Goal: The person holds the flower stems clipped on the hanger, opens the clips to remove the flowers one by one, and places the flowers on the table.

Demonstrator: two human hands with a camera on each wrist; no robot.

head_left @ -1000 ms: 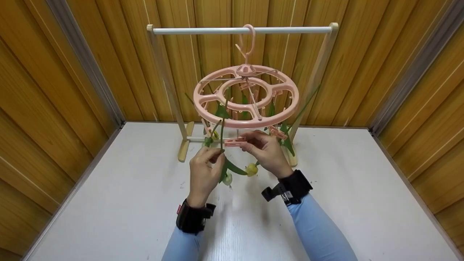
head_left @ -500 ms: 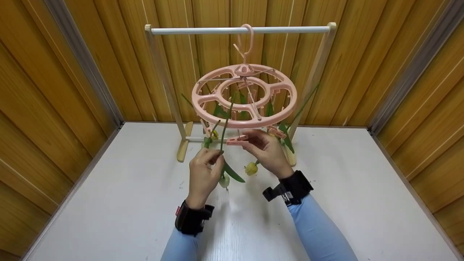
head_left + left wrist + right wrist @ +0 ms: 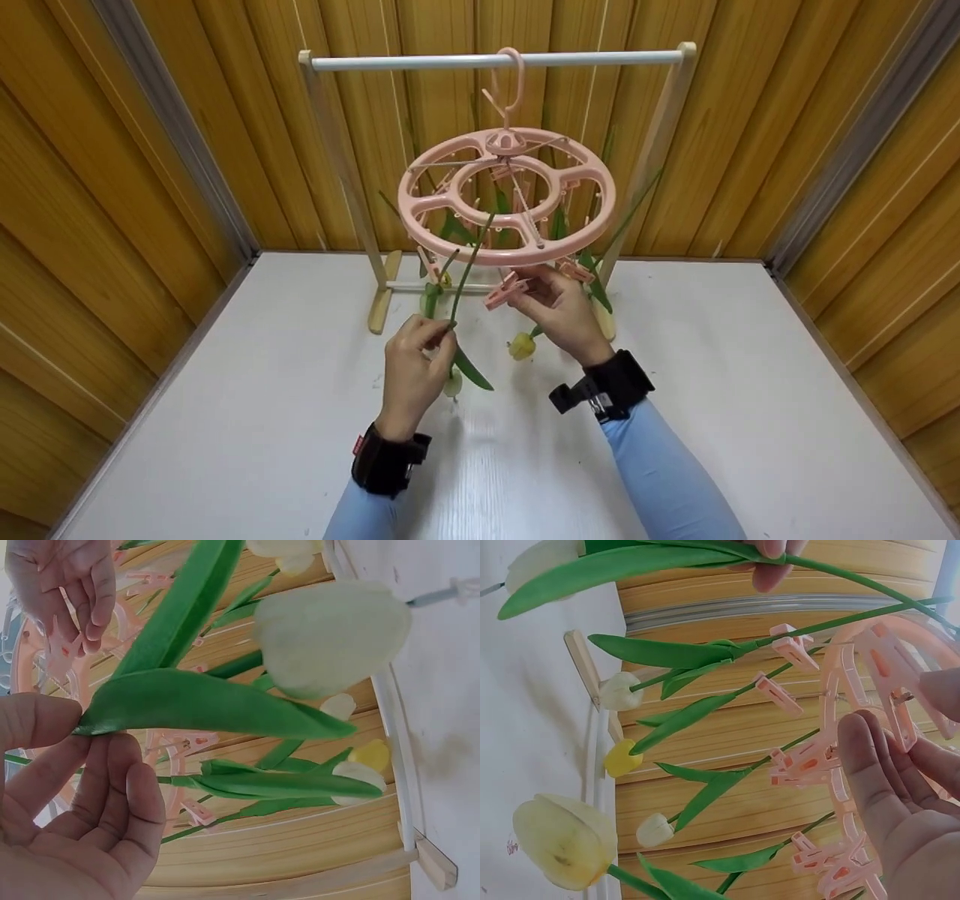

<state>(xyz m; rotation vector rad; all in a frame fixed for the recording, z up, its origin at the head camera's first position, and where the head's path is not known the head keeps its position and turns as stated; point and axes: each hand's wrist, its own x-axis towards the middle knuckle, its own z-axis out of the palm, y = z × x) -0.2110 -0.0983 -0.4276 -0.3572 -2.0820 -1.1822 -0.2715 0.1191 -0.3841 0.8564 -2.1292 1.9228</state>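
My left hand pinches an artificial tulip between thumb and fingers at the base of its leaves. The tulip hangs bloom down; its pale bloom and broad leaf fill the left wrist view. From the grip its bare stem slants up and right, crossing the ring's front rim in the head view. Under that rim, my right hand pinches a pink clothes peg between thumb and fingers. In the right wrist view the peg's two arms spread toward the fingertips. The tulip stem is apart from the peg.
A pink round peg hanger hangs by its hook from the white bar of a wooden-legged rack. Several tulips hang upside down from its pegs, a yellowish one close below my right hand. The white tabletop lies underneath.
My left hand has shifted down and left with the tulip, whose stem leans further right. The peg in my right hand has turned so that its left end tips down.
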